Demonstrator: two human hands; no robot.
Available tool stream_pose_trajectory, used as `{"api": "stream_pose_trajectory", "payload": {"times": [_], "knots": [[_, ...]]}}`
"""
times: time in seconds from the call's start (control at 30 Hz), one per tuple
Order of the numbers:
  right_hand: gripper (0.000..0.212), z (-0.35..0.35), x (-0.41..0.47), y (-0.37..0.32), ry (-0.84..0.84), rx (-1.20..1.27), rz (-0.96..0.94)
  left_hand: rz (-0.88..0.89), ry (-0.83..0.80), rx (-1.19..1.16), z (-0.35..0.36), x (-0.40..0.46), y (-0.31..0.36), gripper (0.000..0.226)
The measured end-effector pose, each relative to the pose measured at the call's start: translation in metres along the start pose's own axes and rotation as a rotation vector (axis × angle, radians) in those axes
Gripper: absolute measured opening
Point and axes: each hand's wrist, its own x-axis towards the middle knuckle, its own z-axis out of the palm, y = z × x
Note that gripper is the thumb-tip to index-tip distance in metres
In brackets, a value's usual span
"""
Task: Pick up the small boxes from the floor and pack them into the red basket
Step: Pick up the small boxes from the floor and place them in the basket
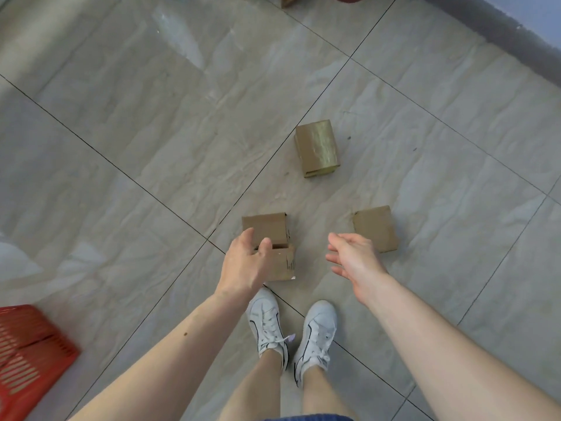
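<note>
Three small cardboard boxes lie on the tiled floor. The nearest box [273, 238] sits just ahead of my feet, and my left hand [244, 264] hovers over its near left side with fingers spread around its top edge; whether they touch it is unclear. A flat brown box [376, 227] lies to the right, and my right hand [352, 256] is open beside its near left corner, holding nothing. A taller box wrapped in shiny tape [317, 147] stands farther away. The red basket [28, 357] is at the lower left, partly cut off by the frame.
My two white shoes [291, 332] stand right behind the nearest box. A dark wall base [516, 31] runs along the top right. A brown object and a red object peek in at the top edge. Grey tiles stretch out to the left and far side.
</note>
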Motion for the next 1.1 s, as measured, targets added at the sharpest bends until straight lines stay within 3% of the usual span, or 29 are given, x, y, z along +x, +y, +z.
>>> {"api": "stream_pose_trajectory", "payload": {"times": [0.13, 0.33, 0.47, 0.57, 0.7, 0.97, 1.1], "knots": [[0.012, 0.035, 0.062, 0.017, -0.083, -0.153, 0.002, -0.07, 0.012, -0.007, 0.021, 0.054, -0.031, 0.062], [0.059, 0.08, 0.155, 0.048, -0.206, -0.302, 0.018, -0.126, 0.046, 0.002, 0.06, 0.151, -0.083, 0.051], [0.063, 0.102, 0.204, 0.071, -0.25, -0.343, 0.038, -0.197, 0.103, -0.044, 0.085, 0.199, -0.117, 0.042], [0.058, 0.108, 0.221, 0.08, -0.252, -0.342, 0.032, -0.235, 0.114, -0.084, 0.096, 0.215, -0.125, 0.058], [0.056, 0.108, 0.213, 0.072, -0.232, -0.332, 0.006, -0.242, 0.124, -0.134, 0.089, 0.208, -0.112, 0.065], [0.051, 0.088, 0.118, 0.007, -0.115, -0.279, -0.08, -0.098, 0.229, -0.127, 0.024, 0.12, -0.039, 0.036], [0.048, 0.08, 0.055, -0.033, -0.059, -0.281, -0.141, -0.025, 0.311, -0.034, -0.022, 0.067, 0.002, 0.035]]}}
